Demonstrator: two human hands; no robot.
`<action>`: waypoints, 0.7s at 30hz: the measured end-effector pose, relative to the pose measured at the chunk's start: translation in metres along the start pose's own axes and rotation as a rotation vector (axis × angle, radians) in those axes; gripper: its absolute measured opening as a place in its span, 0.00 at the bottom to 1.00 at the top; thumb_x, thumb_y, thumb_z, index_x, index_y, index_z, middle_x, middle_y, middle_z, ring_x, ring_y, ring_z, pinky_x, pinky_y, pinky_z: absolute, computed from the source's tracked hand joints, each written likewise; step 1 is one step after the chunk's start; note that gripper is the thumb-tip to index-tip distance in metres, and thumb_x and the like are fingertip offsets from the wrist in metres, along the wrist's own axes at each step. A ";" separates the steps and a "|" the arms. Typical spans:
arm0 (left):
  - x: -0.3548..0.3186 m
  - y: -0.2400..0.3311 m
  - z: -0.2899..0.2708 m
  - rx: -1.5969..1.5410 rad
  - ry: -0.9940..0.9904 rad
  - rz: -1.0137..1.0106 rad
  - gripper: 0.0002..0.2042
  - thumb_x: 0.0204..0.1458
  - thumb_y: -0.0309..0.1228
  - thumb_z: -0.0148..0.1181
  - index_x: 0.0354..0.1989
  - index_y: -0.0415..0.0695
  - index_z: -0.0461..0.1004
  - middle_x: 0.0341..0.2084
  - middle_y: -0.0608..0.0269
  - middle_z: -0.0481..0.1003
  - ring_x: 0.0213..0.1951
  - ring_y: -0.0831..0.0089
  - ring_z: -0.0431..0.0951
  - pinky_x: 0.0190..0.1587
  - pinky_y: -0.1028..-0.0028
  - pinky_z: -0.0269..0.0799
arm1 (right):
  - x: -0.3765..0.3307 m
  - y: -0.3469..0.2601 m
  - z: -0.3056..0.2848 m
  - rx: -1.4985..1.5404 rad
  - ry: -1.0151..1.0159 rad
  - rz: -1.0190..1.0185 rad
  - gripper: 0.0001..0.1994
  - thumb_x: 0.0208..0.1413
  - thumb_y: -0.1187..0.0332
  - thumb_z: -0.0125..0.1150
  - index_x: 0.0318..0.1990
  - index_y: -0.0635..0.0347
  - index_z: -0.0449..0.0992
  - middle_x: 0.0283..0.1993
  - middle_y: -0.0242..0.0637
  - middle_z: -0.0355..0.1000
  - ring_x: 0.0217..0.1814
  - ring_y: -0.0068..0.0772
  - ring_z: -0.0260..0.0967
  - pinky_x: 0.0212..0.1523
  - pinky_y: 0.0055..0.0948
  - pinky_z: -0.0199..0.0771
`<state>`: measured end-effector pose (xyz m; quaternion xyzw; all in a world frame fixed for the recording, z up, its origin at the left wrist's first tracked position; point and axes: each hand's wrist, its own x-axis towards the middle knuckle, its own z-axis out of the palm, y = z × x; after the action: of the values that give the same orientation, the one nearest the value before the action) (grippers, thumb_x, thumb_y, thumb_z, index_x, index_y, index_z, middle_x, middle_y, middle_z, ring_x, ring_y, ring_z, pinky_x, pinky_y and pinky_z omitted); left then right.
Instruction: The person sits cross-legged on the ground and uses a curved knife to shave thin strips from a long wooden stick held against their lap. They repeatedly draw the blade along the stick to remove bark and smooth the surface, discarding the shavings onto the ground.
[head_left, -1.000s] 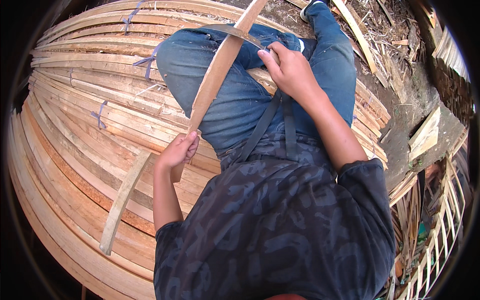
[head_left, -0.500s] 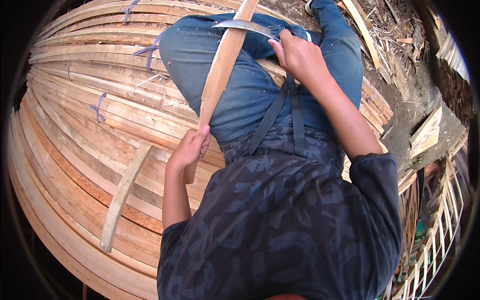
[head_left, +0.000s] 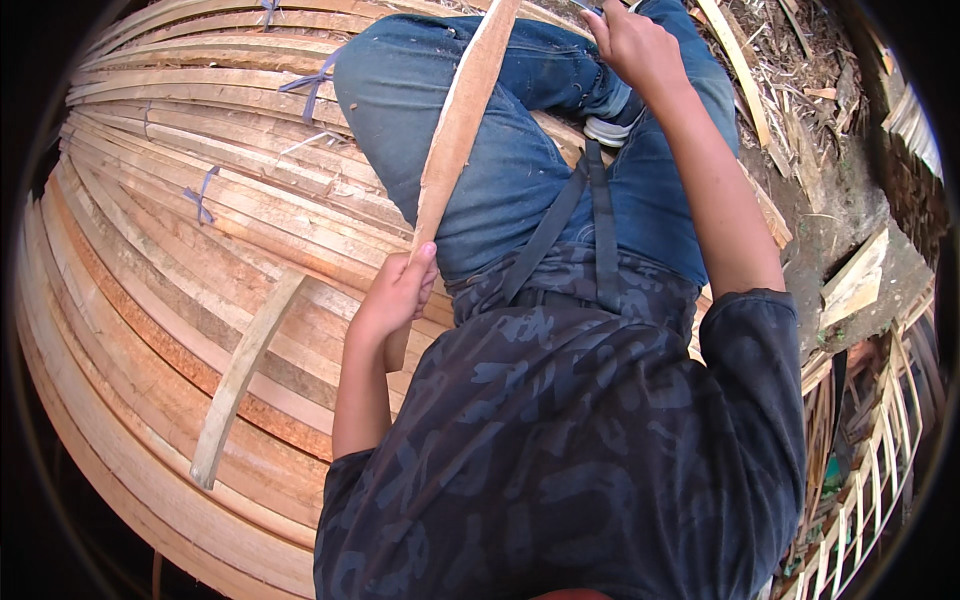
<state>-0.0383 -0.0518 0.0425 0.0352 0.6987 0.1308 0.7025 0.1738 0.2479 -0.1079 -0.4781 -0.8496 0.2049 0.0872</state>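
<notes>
My left hand (head_left: pixel 397 292) is closed around the lower part of a long wooden strip (head_left: pixel 458 135). The strip slants up across my jeans-covered leg and runs out of the top of the picture. Its left edge looks rough and uneven. Up near the top edge, my right hand (head_left: pixel 640 45) is closed on a curved-blade knife (head_left: pixel 588 6), of which only a sliver shows; the rest is beyond the frame. The knife is apart from the part of the strip that I can see.
Bundles of wooden strips (head_left: pixel 250 215) tied with purple cord (head_left: pixel 203 196) lie under and left of me. A short loose wooden piece (head_left: pixel 245 380) rests across them. Wood shavings and scraps (head_left: pixel 855 280) cover the ground at right, beside a slatted wooden lattice (head_left: pixel 880 460).
My right hand has moved up and away, taking the knife's blade off the wooden strip and mostly out of view. My left hand keeps its grip and has shifted slightly right.
</notes>
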 end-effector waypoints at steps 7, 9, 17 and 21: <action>0.002 -0.006 0.001 0.037 0.042 0.004 0.23 0.63 0.48 0.43 0.18 0.49 0.59 0.12 0.76 0.54 0.15 0.85 0.53 0.16 0.79 0.51 | -0.012 -0.004 -0.010 0.095 0.095 -0.017 0.17 0.59 0.55 0.53 0.31 0.61 0.69 0.21 0.52 0.72 0.26 0.56 0.72 0.26 0.49 0.72; 0.006 -0.011 0.001 0.071 0.068 0.028 0.22 0.63 0.48 0.44 0.18 0.49 0.59 0.12 0.77 0.54 0.16 0.85 0.54 0.17 0.79 0.51 | -0.022 -0.004 -0.012 0.130 0.112 -0.011 0.17 0.58 0.54 0.54 0.32 0.61 0.69 0.21 0.52 0.72 0.25 0.55 0.72 0.25 0.48 0.72; 0.004 -0.005 0.005 0.166 0.177 0.031 0.22 0.63 0.45 0.46 0.18 0.47 0.62 0.12 0.77 0.55 0.16 0.85 0.54 0.18 0.78 0.52 | -0.035 -0.033 -0.011 0.130 0.037 -0.194 0.20 0.60 0.49 0.51 0.31 0.59 0.70 0.20 0.46 0.72 0.24 0.51 0.73 0.24 0.45 0.74; 0.007 -0.011 0.010 0.219 0.239 0.098 0.23 0.63 0.45 0.46 0.16 0.45 0.62 0.11 0.76 0.57 0.16 0.85 0.54 0.18 0.76 0.51 | -0.024 -0.018 0.003 0.027 0.033 -0.204 0.18 0.60 0.51 0.51 0.33 0.60 0.69 0.21 0.47 0.72 0.23 0.51 0.73 0.23 0.44 0.74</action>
<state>-0.0271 -0.0597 0.0329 0.1298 0.7849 0.0911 0.5990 0.1713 0.2186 -0.1019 -0.3914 -0.8894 0.1985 0.1278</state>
